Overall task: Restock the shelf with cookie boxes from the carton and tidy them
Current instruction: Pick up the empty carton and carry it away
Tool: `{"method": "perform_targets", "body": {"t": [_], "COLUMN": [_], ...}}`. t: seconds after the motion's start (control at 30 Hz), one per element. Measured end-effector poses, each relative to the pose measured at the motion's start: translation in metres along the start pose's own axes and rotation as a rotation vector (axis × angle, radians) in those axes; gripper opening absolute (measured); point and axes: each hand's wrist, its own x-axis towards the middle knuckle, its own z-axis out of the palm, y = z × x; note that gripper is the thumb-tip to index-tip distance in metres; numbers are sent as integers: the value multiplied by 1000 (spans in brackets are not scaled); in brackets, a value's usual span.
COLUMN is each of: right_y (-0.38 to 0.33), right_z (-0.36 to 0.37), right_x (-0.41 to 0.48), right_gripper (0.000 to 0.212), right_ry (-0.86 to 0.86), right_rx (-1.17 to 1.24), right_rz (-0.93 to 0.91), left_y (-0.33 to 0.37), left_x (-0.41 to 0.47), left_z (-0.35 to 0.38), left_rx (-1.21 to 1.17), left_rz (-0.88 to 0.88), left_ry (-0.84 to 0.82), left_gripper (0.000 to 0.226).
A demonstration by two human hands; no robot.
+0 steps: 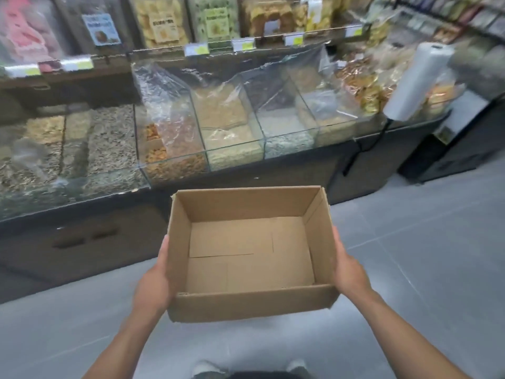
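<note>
Item: carton (254,302), empty, no cookie boxes in it, open top up, long axis L–R across us, held off the floor (410,255) btwn our hands. L hand (153,285) flat on left wall, R hand (349,272) flat on right wall, fingers straight, neither nearer. Glass bins (232,119) straight ahead, past carton's far wall.

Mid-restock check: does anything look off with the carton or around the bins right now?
The carton is empty: bare cardboard bottom, nothing inside to shelve. The left hand and right hand press its sides, holding it above the floor. The clear plastic sheet over the glass bins is crumpled and bunched up. No spills visible.
</note>
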Motion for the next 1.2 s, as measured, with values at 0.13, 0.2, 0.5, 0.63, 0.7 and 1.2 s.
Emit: {"method": "perform_targets", "body": {"t": [0.13,0.2,0.5,0.63,0.7,1.2], "right_y": [89,129,269,318,338,502], "right_z": [-34,-47,-83,-93,-100,-243], "right_x": [-21,-30,-65,-62,-59,43], "right_gripper": [92,94,90,92,89,93], "right_ry": [55,80,215,292,343,515], "right_rx": [50,82,245,295,341,393], "right_rz": [123,193,499,610,659,1081], "left_y": [86,128,309,397,438,810], "left_x": [3,5,31,45,51,141], "left_z": [46,67,148,179,197,359], "left_rx": [28,63,135,174,171,267], "left_rz": [145,201,504,605,664,1045], "left_ry": [-64,-92,-254,-344,-389,-534], "left_gripper": [88,91,87,81,79,81]}}
